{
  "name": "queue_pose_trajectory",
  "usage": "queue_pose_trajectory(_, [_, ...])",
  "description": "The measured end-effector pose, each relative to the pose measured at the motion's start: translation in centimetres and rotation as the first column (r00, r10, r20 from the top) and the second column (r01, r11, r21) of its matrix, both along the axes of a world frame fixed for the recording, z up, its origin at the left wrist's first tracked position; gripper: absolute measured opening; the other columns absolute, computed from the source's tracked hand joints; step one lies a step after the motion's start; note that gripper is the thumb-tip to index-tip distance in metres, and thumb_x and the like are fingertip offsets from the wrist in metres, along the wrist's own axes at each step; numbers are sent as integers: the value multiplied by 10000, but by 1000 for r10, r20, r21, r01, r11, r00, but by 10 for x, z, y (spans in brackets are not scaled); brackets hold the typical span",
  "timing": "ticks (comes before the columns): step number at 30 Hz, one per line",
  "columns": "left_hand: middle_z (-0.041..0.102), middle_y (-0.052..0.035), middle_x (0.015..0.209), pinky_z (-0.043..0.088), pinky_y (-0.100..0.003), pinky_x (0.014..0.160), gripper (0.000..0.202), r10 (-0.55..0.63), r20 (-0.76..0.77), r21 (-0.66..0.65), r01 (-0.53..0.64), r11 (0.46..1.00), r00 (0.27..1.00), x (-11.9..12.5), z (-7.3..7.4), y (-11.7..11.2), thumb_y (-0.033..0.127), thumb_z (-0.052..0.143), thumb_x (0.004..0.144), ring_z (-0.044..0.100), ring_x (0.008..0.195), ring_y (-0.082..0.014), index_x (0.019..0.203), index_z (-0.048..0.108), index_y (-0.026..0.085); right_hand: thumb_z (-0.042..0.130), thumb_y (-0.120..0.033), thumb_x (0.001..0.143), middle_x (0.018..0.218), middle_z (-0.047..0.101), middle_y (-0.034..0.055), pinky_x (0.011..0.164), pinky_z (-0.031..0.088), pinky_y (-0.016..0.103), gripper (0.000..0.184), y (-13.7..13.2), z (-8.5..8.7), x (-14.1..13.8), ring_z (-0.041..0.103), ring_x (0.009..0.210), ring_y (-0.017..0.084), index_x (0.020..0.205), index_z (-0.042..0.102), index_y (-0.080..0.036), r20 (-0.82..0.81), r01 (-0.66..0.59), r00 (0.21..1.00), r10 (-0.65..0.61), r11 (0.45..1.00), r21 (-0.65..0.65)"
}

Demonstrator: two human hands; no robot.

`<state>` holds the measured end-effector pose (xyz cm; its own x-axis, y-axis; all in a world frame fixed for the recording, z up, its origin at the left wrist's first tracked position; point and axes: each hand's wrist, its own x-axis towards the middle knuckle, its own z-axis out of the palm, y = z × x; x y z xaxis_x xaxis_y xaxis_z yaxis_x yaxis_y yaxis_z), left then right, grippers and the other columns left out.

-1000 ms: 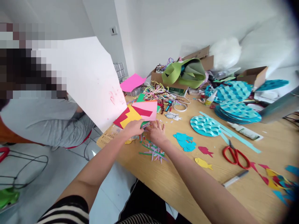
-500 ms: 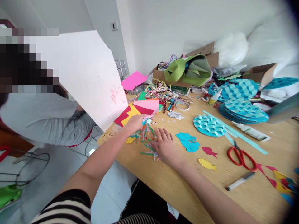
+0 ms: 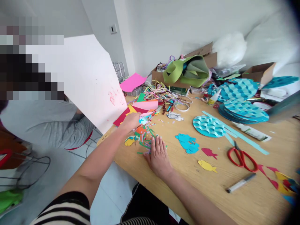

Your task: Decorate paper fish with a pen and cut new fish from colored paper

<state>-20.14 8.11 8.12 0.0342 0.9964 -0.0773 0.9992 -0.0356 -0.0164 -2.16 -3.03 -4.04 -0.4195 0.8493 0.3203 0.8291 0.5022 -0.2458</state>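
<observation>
My right hand (image 3: 159, 155) lies flat on the near side of the table, fingers stretched out, touching green and purple paper strips (image 3: 145, 144). My left hand (image 3: 131, 121) reaches to the left end of the scrap heap, beside the red paper (image 3: 121, 117) and a light blue scrap (image 3: 144, 119); its fingers are mostly hidden behind the hand. Between the hands lie an orange cutout (image 3: 141, 129) and more small scraps. A yellow fish cutout (image 3: 129, 141) lies below my left hand. To the right of my right hand are blue fish cutouts (image 3: 187, 143), a red fish (image 3: 209, 152) and a yellow fish (image 3: 207, 166).
Red-handled scissors (image 3: 242, 159) and a marker (image 3: 241, 182) lie at the right. Behind are a wavy blue disc (image 3: 208, 126), a glue tube (image 3: 252, 131), pipe cleaners (image 3: 159, 90) and a box with green felt (image 3: 185, 73). A person sits left, behind a white board (image 3: 93, 72).
My right hand has moved slightly left and nearer to me, its fingers closer together over the strips. My left hand has shifted slightly left, and the scraps between the hands have moved.
</observation>
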Motion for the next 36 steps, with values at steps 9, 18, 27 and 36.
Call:
queue_pose_trajectory(9, [684, -125, 1158, 486, -317, 880, 450, 18, -23, -6, -18, 1000, 1000, 5, 5, -2, 114, 574, 813, 649, 1063, -258, 1258, 573, 186, 503, -488, 912, 1512, 319, 301, 1131, 209, 561, 766, 22, 12, -23, 257, 1431, 397, 1466, 350, 18, 11, 15, 1000, -14, 993, -117])
queue_pose_trajectory(18, [687, -127, 1154, 479, -321, 900, 482, 13, -18, -33, -14, 999, 1000, 11, 4, -5, 107, 589, 817, 640, 1092, -258, 1289, 550, 194, 422, -453, 963, 1505, 364, 264, 1117, 222, 578, 663, 32, 22, -26, 301, 1407, 410, 1439, 411, 9, 25, 6, 1000, -2, 983, -181])
queue_pose_trajectory(27, [689, -123, 1150, 481, -314, 894, 473, 3, -31, -35, -4, 999, 1000, 10, 4, -6, 100, 570, 809, 642, 1087, -255, 1272, 559, 194, 410, -497, 966, 1526, 322, 263, 1123, 208, 591, 692, 37, 34, -38, 280, 1416, 419, 1450, 405, -2, 33, -18, 999, 26, 973, -230])
queue_pose_trajectory(36, [677, -107, 1193, 472, -296, 905, 511, 12, -27, -31, -12, 999, 1000, 8, 4, -4, 103, 585, 803, 625, 1122, -244, 1301, 541, 212, 478, -510, 933, 1540, 282, 261, 1140, 155, 601, 737, 12, 26, -9, 223, 1439, 414, 1468, 381, -13, 70, -6, 997, 17, 987, -160])
